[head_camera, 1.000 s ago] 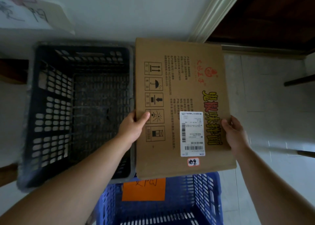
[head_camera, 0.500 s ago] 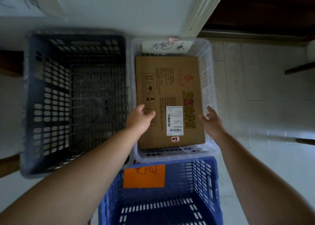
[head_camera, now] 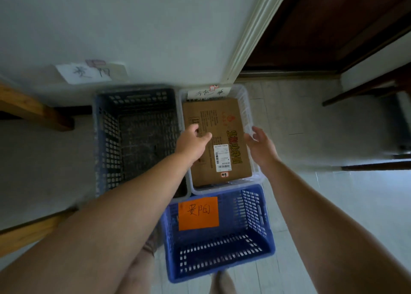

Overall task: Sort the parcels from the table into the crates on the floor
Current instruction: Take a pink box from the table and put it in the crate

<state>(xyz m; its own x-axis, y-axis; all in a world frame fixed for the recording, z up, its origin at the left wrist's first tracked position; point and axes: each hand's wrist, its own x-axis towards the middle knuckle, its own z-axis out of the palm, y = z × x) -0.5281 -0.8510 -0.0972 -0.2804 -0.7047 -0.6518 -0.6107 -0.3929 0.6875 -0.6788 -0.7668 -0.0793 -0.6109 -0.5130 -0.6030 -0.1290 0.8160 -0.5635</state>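
Note:
A flat brown cardboard parcel (head_camera: 222, 124) with a white shipping label lies inside the clear white crate (head_camera: 249, 106) on the floor. My left hand (head_camera: 192, 143) hovers above the parcel's left side, fingers relaxed and holding nothing. My right hand (head_camera: 261, 145) hangs over the crate's right rim, fingers spread, also free of the parcel. A dark crate (head_camera: 104, 138) stands to the left with nothing visible in it. A blue crate (head_camera: 255, 216) with an orange label sits in front of the white one.
The crates stand against a pale wall (head_camera: 155, 37) bearing a paper label (head_camera: 89, 72). Wooden beams (head_camera: 33, 109) lie at the left. A dark door (head_camera: 322, 26) and thin furniture legs (head_camera: 355, 91) are at the right, with tiled floor between.
The parcel went from being held in both hands above the crates to lying in the white crate. Both hands have let go and lifted away; the view has pulled back.

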